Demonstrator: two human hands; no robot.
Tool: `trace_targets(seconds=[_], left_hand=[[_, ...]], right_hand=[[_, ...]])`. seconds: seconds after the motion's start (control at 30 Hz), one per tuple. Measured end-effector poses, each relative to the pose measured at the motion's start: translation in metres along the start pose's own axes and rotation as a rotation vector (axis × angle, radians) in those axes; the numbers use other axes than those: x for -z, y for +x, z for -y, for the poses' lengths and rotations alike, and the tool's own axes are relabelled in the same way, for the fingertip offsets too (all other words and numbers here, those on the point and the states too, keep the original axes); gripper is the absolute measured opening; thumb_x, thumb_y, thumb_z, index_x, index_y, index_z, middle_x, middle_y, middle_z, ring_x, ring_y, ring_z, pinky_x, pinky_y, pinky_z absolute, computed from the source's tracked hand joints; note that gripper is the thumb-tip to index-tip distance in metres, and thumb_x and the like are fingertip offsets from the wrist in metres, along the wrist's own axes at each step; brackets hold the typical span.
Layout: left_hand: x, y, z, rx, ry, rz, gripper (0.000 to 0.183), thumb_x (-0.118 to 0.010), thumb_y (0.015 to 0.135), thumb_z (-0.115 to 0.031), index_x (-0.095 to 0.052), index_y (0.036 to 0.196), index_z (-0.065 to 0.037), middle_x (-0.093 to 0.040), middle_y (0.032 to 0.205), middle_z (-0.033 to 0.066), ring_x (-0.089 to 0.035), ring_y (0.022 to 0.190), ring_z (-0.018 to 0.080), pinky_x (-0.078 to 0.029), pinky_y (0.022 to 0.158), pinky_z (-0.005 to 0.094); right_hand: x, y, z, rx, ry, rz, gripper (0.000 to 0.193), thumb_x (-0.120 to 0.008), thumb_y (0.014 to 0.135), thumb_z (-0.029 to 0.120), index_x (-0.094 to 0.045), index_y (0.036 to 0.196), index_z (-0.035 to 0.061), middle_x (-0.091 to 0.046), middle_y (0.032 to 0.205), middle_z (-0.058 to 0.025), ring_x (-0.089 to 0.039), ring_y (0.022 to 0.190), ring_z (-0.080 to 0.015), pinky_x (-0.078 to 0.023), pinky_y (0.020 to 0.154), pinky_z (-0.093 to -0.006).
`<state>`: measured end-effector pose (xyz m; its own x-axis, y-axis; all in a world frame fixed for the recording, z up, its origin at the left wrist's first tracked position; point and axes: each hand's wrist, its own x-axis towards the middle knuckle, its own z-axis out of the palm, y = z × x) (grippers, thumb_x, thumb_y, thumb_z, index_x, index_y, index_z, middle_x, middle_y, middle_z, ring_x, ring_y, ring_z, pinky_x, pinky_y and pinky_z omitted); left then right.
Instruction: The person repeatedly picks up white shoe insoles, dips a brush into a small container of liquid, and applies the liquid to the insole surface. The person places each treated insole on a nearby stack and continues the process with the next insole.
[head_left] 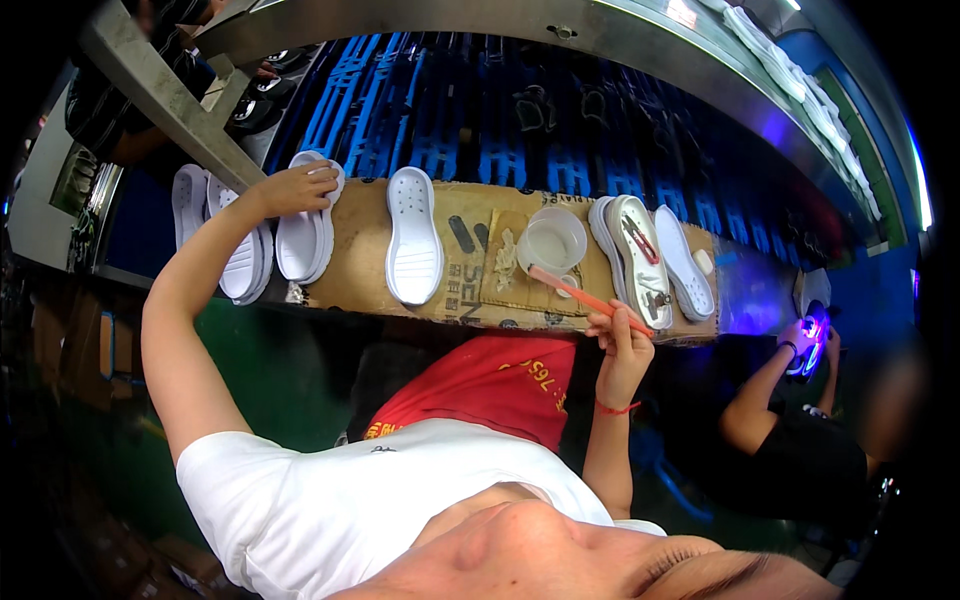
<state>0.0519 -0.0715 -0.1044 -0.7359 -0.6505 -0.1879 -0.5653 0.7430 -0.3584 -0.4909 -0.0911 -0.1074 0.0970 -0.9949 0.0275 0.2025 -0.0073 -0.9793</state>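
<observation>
My left hand point(302, 190) reaches out to the left, its fingers closed over the far end of a white shoe sole point(304, 250). In my right hand point(622, 345) is a long, flat orange stick-shaped tool point(580, 295), pinched near one end. Its other end points left, close to the near side of a clear plastic cup point(552, 240); I cannot make out its tip. Between my hands a single white shoe sole point(413, 240) with small holes lies by itself on the cardboard point(350, 280).
More white soles point(240, 270) stand left of my left hand. Right of the cup lie a sole holding small tools point(638, 250) and another white sole point(683, 265). A roller conveyor point(450, 110) runs behind, under a metal frame point(400, 25). A co-worker's hands point(805, 340) work at far right.
</observation>
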Motion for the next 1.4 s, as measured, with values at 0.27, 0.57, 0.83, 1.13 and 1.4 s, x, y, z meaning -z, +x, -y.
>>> trace_targets(seconds=[0.27,0.57,0.83,1.13,1.4], left_hand=[[0.073,0.014,0.008,0.105,0.073,-0.017,0.019,-0.064,0.075,-0.01,-0.053,0.091,-0.009,-0.056,0.119,0.0067,-0.045,0.125,0.0252,-0.027,0.114,0.0454],[0.088,0.068,-0.09,0.824,-1.344,-0.538,0.045,-0.061,0.087,-0.009,-0.041,0.126,0.0,-0.054,0.115,0.0131,-0.052,0.111,0.0213,-0.04,0.096,0.0319],[0.063,0.122,-0.168,0.576,-2.558,-0.689,0.075,-0.067,0.08,-0.021,-0.03,0.141,0.002,-0.048,0.133,0.0217,-0.055,0.115,0.0371,-0.047,0.097,0.044],[0.059,0.136,-0.197,0.491,-3.034,-0.719,0.058,-0.03,0.099,-0.037,-0.032,0.141,0.004,-0.049,0.13,0.0253,-0.055,0.113,0.0405,-0.049,0.095,0.0483],[0.065,0.137,-0.204,0.222,-3.181,-0.399,0.057,-0.025,0.096,-0.031,-0.032,0.14,0.005,-0.05,0.127,0.0297,-0.06,0.103,0.0415,-0.051,0.088,0.0519]], right_hand=[[-0.006,0.048,0.003,0.248,-0.288,0.07,0.026,-0.056,0.096,0.017,-0.062,0.108,-0.006,-0.07,0.082,-0.0125,-0.061,0.068,-0.0111,-0.043,0.063,-0.0211],[-0.009,0.106,0.0,0.355,-0.507,0.112,0.023,-0.062,0.092,0.016,-0.068,0.095,-0.0052,-0.07,0.073,-0.0075,-0.06,0.06,-0.0069,-0.045,0.056,-0.0207],[-0.011,0.118,-0.013,0.271,-0.532,0.153,0.025,-0.062,0.091,0.021,-0.07,0.096,-0.0027,-0.071,0.073,-0.0072,-0.058,0.055,-0.0063,-0.045,0.052,-0.0212],[0.021,0.125,-0.013,-0.297,-0.064,0.136,0.024,-0.057,0.092,0.015,-0.064,0.097,-0.0069,-0.069,0.073,-0.0105,-0.055,0.052,-0.0099,-0.038,0.047,-0.0185],[-0.024,0.111,0.02,-0.257,0.02,0.377,0.023,-0.056,0.092,0.015,-0.064,0.097,-0.0057,-0.069,0.075,-0.0098,-0.055,0.055,-0.0086,-0.036,0.049,-0.0174]])
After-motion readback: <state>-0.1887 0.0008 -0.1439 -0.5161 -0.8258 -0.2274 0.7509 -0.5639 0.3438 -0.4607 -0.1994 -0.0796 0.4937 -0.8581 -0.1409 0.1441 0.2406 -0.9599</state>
